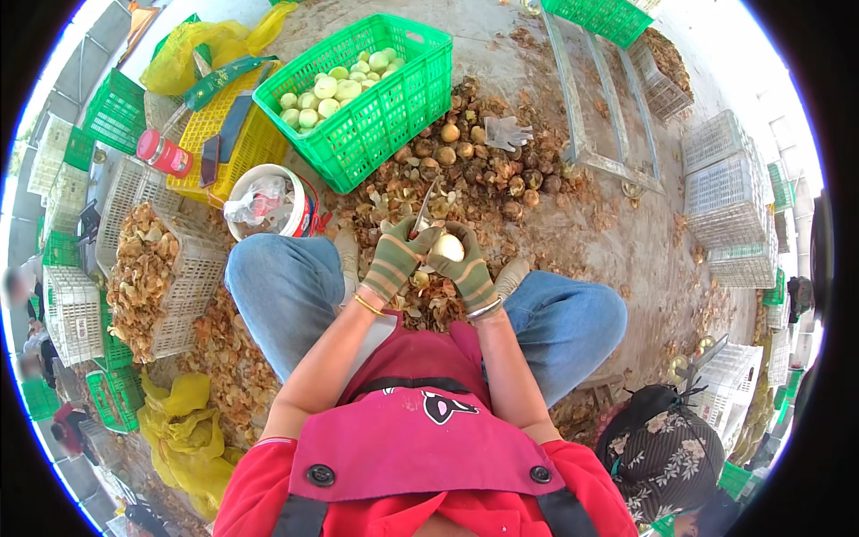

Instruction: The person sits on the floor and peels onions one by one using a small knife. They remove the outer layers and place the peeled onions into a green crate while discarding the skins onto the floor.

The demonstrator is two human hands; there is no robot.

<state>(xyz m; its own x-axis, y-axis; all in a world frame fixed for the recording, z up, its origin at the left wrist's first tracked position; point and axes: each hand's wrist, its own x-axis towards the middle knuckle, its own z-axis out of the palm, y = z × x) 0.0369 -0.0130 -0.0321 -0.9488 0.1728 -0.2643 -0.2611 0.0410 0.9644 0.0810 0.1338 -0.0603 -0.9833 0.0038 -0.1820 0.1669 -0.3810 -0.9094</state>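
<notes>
In a green striped glove, my left hand grips a knife whose blade points away from me. My right hand, gloved the same way, is closed around a pale peeled onion. Both hands touch or nearly touch between my knees. Beneath and beyond them lies a heap of dry onion skins. Unpeeled brown onions are mixed into that heap. Beyond it stands a green plastic crate partly filled with peeled onions.
By my left knee is a white bucket holding plastic bags. A yellow crate carries a phone and a red-lidded jar. Farther left, a white crate overflows with skins. A metal frame lies front right; a person's patterned back is behind right.
</notes>
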